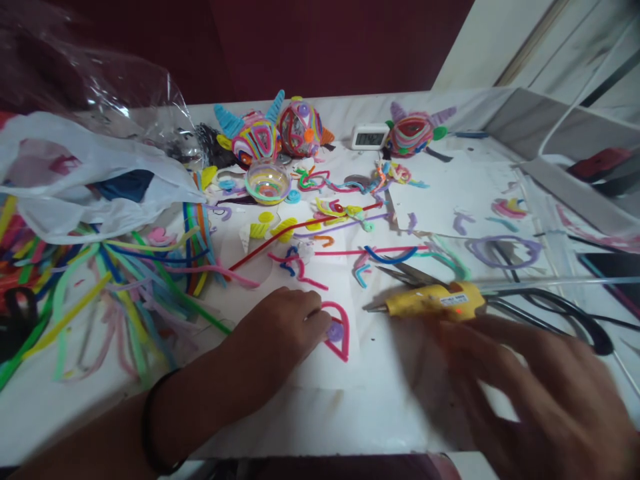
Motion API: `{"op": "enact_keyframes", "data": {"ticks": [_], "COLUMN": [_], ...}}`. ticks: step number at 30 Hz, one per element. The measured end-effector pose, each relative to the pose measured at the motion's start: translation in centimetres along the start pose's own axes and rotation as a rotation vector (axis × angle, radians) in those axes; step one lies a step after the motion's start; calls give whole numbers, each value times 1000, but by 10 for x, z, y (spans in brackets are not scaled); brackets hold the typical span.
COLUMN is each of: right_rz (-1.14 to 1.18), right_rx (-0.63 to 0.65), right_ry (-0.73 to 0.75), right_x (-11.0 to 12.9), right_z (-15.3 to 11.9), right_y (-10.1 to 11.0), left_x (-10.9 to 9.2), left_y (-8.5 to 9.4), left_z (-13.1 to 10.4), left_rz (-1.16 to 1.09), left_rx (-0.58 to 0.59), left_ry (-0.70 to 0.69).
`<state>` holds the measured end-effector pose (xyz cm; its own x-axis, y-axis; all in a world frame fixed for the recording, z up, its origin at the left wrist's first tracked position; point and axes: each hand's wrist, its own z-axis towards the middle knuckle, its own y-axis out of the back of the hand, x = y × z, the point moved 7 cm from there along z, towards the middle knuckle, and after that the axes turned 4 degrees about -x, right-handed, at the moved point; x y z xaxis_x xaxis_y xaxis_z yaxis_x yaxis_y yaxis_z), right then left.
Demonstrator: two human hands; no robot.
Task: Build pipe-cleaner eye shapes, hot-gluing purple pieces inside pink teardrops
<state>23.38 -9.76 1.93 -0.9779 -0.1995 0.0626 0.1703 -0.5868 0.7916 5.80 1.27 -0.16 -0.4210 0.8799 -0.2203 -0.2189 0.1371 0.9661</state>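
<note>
A pink pipe-cleaner outline [345, 333] lies on white paper [310, 373], just right of the left grip [280, 330]. That grip is narrow, its fingertips closed on a purple disc [336, 331] inside the outline. To its right, a yellow glue gun [435, 302] points its nozzle back toward the outline; the right grip [545, 387], blurred, is at the gun's near side, and whether it holds it I cannot tell. Black-handled scissors [415, 273] lie just beyond the gun.

Left of the left grip spreads a heap of coloured pipe cleaners [115, 300], a white plastic bag [65, 173] above it. Farther out from the grip stand a clear bowl [268, 183], decorated balls [303, 127] and a small white digital clock [369, 137]. The white desk [280, 427] bears faint grey veining and a few dark specks. Past its far edge is a dark red panel [325, 47], with a pale wall [480, 47] to the right.
</note>
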Motion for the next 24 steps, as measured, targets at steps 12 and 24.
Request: {"op": "enact_keyframes", "data": {"ticks": [12,24], "right_rz": [23,116], "right_rx": [236,333], "right_ry": [-258,-235], "right_x": [-62,-70], "right_z": [-5,-9], "right_y": [-13,-23], "left_x": [1,1], "left_y": [-2,-4], "left_z": [1,0], "left_rz": [35,47], "left_rx": [-1,-11], "left_ry": [-11,-19]}}
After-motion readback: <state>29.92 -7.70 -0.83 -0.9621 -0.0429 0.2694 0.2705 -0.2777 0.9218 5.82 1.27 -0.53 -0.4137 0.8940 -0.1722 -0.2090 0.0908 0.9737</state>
